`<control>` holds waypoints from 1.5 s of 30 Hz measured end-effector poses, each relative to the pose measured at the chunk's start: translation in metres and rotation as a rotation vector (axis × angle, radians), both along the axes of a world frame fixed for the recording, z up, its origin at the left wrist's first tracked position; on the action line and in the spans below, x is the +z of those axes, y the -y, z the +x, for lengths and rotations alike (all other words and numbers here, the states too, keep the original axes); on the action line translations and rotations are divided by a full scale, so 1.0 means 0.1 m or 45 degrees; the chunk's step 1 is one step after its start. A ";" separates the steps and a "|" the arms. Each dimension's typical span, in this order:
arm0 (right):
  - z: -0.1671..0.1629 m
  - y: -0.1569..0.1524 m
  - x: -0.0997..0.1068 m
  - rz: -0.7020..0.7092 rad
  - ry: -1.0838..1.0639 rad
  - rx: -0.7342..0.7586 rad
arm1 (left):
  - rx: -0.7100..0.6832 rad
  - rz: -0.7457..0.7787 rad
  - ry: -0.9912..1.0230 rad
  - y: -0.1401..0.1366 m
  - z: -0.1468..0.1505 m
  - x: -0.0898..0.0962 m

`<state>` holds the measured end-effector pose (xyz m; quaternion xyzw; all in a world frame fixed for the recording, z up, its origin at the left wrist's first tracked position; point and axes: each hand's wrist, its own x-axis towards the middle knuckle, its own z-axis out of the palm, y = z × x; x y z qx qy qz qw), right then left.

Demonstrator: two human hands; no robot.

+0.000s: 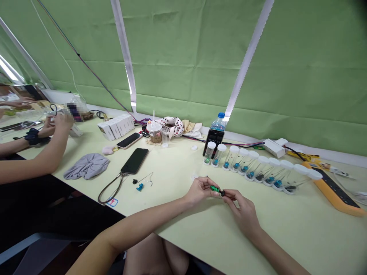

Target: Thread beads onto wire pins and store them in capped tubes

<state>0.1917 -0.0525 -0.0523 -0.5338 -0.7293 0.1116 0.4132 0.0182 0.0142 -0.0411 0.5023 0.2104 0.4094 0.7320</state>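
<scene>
Over the table's near middle, my left hand (203,190) pinches a small bright green plastic part (214,188). At its right end sits a small black round piece (222,193), gripped by the fingertips of my right hand (242,210). The two pieces touch; whether they are joined I cannot tell. Farther left on the table lie a blue plastic part (140,187), a black round piece (134,181) and a thin bent metal wire (148,178). Beyond my hands stands a row of clear tubes with white caps (248,154), holding blue, green or dark parts with wires.
A phone showing a timer (215,137) leans on a water bottle (219,121). An orange power strip (338,191) lies at right. To the left are a phone with strap (134,160), a grey cloth (86,166), white boxes (116,126), a drink cup (155,131) and a co-worker's arms (48,152).
</scene>
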 end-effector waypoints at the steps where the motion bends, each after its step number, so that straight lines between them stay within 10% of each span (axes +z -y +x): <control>1: 0.00 0.00 0.00 0.000 0.005 0.004 | -0.005 0.002 -0.002 0.00 0.00 0.00; 45: 0.00 0.01 0.04 -0.099 0.033 0.054 | 0.008 0.074 -0.064 0.02 0.01 0.02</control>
